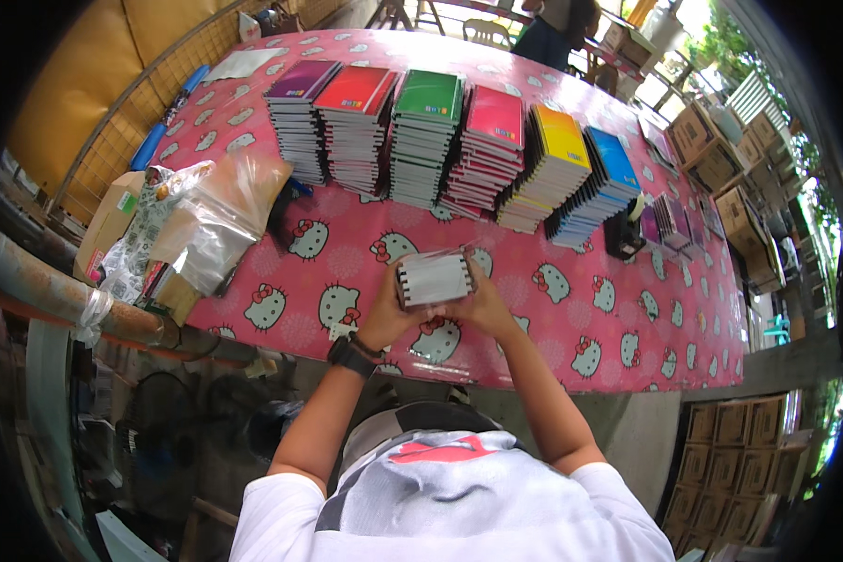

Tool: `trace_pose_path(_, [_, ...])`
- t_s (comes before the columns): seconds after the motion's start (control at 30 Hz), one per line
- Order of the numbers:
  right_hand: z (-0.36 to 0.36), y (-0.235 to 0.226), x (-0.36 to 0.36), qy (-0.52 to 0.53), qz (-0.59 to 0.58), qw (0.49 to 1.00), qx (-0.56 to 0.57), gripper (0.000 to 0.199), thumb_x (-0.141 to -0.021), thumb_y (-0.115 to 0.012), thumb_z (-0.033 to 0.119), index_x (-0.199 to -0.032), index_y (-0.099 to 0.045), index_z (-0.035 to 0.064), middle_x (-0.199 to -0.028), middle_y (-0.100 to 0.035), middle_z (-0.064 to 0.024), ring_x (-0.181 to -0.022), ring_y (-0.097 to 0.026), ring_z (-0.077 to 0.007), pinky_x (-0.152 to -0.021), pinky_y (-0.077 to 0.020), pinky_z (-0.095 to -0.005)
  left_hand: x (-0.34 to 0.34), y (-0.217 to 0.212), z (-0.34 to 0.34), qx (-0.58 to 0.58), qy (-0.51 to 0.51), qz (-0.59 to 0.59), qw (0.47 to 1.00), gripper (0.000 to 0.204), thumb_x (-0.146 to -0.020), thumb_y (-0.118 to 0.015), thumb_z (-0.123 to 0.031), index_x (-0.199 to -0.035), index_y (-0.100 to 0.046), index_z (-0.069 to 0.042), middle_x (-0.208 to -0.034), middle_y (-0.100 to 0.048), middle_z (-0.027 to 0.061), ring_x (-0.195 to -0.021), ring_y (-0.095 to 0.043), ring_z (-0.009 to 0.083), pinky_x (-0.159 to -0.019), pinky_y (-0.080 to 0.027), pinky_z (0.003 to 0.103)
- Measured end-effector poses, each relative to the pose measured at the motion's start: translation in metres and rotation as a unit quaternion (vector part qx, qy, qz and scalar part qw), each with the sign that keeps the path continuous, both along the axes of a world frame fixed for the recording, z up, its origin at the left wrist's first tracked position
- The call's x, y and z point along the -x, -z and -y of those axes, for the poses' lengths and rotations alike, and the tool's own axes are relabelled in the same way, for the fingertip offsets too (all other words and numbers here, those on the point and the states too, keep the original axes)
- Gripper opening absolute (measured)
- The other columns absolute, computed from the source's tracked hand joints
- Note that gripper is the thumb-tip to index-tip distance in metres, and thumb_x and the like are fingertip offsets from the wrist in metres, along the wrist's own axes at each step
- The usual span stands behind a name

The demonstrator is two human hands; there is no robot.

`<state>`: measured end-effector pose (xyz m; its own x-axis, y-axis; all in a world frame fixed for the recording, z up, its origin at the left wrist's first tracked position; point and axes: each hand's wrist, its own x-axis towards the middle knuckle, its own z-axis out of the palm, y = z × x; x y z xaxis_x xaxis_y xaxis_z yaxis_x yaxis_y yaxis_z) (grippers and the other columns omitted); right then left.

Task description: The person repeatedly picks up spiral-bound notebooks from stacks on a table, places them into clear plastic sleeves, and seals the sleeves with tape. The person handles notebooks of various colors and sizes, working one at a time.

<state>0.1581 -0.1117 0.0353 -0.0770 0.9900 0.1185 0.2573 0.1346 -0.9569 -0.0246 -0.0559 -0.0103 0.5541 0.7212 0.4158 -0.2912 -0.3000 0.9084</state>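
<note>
Spanning the view, the pink worktop [347,253] carries six notebook stacks [431,140], while nearer its front edge a small spiral-bound bundle [436,281] sits gripped between left hand [391,314] and right hand [485,304], fingers curled round it, seemingly mid-packing, which calls for keeping its edges square.

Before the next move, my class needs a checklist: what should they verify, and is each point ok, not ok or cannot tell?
1. Notebook bundle supported by left hand and right hand: ok, one at each side.
2. Bundle apart from the coloured stacks: ok, it is nearer the person.
3. Pink stack squared up: not ok, its edges look staggered.
4. Clear plastic bags in view: ok, at the left.
5. Bundle's underside undamaged: cannot tell, hidden.
</note>
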Motion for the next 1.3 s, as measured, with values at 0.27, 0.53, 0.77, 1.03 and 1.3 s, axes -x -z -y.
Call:
trace_pose_path(0.27, [0.036,0.018,-0.033,0.038,0.073,0.996,-0.036,0.088,-0.056,-0.083,0.011,-0.132,-0.038,0.0057,-0.121,-0.051,-0.0082,-0.114,-0.045,-0.0214,-0.100,-0.0338,-0.0377,0.005,-0.002,0.044,0.089,-0.083,-0.010,0.993,0.089,-0.064,-0.078,-0.005,-0.139,-0.029,-0.005,-0.140,-0.031,0.0119,-0.131,-0.029,0.0250,-0.107,-0.026,0.040])
trace_pose_path(0.53, [0.041,-0.031,-0.044,-0.076,0.165,0.972,-0.147,0.050,-0.061,-0.075,0.019,-0.109,-0.065,0.0075,-0.123,-0.057,-0.0077,-0.115,-0.043,-0.0298,-0.100,-0.0295,-0.0429,0.015,-0.019,0.083,-0.096,-0.218,-0.174,0.955,0.078,-0.061,-0.070,-0.006,-0.134,-0.040,-0.006,-0.137,-0.036,0.0157,-0.129,-0.031,0.0347,-0.108,-0.022,0.045])
trace_pose_path(0.77, [0.027,-0.032,-0.046,-0.157,0.192,0.953,-0.172,0.052,-0.061,-0.073,0.019,-0.112,-0.064,0.0146,-0.133,-0.050,-0.0066,-0.124,-0.034,-0.0356,-0.103,-0.0254,-0.0473,0.014,-0.049,0.077,-0.158,-0.251,-0.164,0.941,0.080,-0.062,-0.073,-0.012,-0.135,-0.040,-0.011,-0.144,-0.030,0.0121,-0.130,-0.028,0.0364,-0.108,-0.018,0.049])
trace_pose_path(1.03, [0.023,-0.026,-0.049,-0.164,0.179,0.960,-0.138,0.053,-0.060,-0.070,0.019,-0.113,-0.062,0.0135,-0.133,-0.046,-0.0070,-0.121,-0.036,-0.0307,-0.102,-0.0258,-0.0437,0.006,-0.141,0.038,-0.354,-0.196,-0.212,0.890,0.041,-0.065,-0.076,-0.027,-0.102,-0.059,-0.020,-0.103,-0.061,-0.0028,-0.111,-0.052,0.0147,-0.109,-0.007,0.055])
trace_pose_path(1.3, [0.021,-0.025,-0.046,-0.174,0.235,0.940,-0.177,0.063,-0.053,-0.063,0.019,-0.115,-0.059,0.0135,-0.134,-0.044,-0.0087,-0.121,-0.036,-0.0330,-0.102,-0.0255,-0.0443,0.019,-0.148,0.030,-0.401,-0.107,-0.354,0.838,0.035,-0.065,-0.075,-0.019,-0.097,-0.061,-0.017,-0.084,-0.060,-0.0043,-0.095,-0.057,0.0117,-0.108,-0.007,0.057])
